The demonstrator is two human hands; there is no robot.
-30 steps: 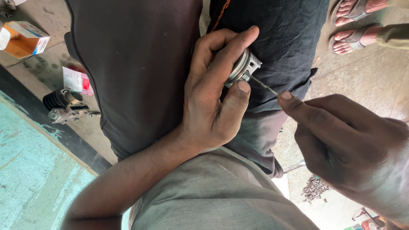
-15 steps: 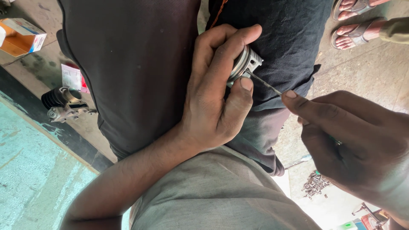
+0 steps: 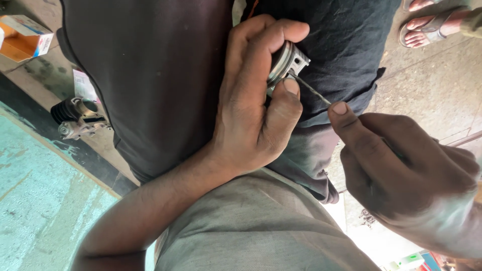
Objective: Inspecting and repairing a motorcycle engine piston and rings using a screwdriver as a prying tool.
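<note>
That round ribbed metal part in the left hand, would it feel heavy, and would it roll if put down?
The metal part looks like solid machined metal, so it is probably stiff and fairly heavy for its size. Its round grooved body would likely roll if laid on its side. The left hand wraps it with fingers and thumb while the right hand holds a thin tool to it, suggesting it needs a firm grip.

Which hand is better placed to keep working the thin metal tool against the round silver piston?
Right. The right hand already pinches the thin metal tool, its tip at the round silver piston, which the left hand grips.
</note>
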